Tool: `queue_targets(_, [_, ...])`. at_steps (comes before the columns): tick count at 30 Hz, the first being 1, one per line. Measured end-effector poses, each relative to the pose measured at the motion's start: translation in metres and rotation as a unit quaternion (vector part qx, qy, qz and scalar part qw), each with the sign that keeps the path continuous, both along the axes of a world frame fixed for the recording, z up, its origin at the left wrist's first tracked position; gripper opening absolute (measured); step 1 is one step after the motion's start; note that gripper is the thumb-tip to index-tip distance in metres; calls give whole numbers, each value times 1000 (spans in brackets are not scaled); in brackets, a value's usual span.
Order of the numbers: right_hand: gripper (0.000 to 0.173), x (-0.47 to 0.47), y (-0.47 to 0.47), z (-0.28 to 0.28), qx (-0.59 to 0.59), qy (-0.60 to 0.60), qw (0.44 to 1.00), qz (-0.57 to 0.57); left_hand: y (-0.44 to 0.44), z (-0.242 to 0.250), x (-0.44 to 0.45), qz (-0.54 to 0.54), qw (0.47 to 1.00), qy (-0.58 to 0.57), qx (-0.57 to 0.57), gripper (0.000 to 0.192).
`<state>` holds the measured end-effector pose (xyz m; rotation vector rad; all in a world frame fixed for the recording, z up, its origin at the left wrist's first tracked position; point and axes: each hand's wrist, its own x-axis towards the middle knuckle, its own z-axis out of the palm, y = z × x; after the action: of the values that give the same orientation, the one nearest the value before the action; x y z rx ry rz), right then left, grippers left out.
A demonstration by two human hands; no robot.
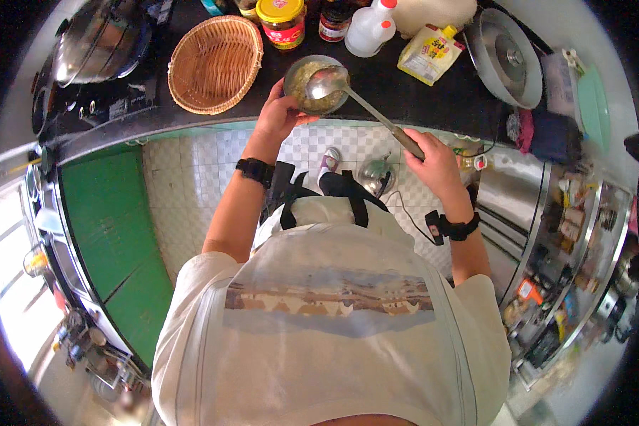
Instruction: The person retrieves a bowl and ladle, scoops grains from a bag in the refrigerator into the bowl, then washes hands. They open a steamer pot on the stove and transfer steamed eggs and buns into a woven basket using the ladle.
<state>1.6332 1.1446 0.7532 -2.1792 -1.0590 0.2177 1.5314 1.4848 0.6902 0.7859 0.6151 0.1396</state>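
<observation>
My left hand grips a small round bowl by its near left side, at the front of the dark counter. Pale yellowish, chopped-looking food lies in the bowl; I cannot tell what it is. In my right hand is the handle of a long metal ladle, which slants up and left to the bowl. The ladle's shiny head is over the bowl and hides part of the food. Whether it touches the food is not plain.
Left of the bowl stands a wicker basket. Behind are a yellow-lidded jar, a red-labelled jar, a white plastic bottle and a capped pouch. A pan lid is at right, a metal pot on the stove at left.
</observation>
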Motion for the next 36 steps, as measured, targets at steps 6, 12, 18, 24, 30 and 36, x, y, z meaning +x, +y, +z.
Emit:
queue_targets(6, [40, 51, -1, -11, -22, -57, 994, 85, -3, -5, 3, 40, 999, 7, -11, 76])
queue_targets(12, [38, 90, 10, -31, -67, -125, 981, 129, 1, -6, -4, 28, 999, 20, 4, 75])
queue_targets(18, [37, 112, 31, -74, -34, -163, 980, 105, -6, 3, -14, 48, 998, 33, 20, 64])
queue_targets(24, [40, 115, 37, -99, -58, -110, 991, 50, -20, 38, -59, 125, 987, 64, 74, 45])
queue_targets(30, [39, 92, 36, -86, 4, -116, 991, -67, -21, 63, -117, 115, 962, -163, -187, 60])
queue_targets(36, [50, 0, 93, -27, 238, 187, 953, 21, -33, 63, -120, 93, 939, -230, -237, 64])
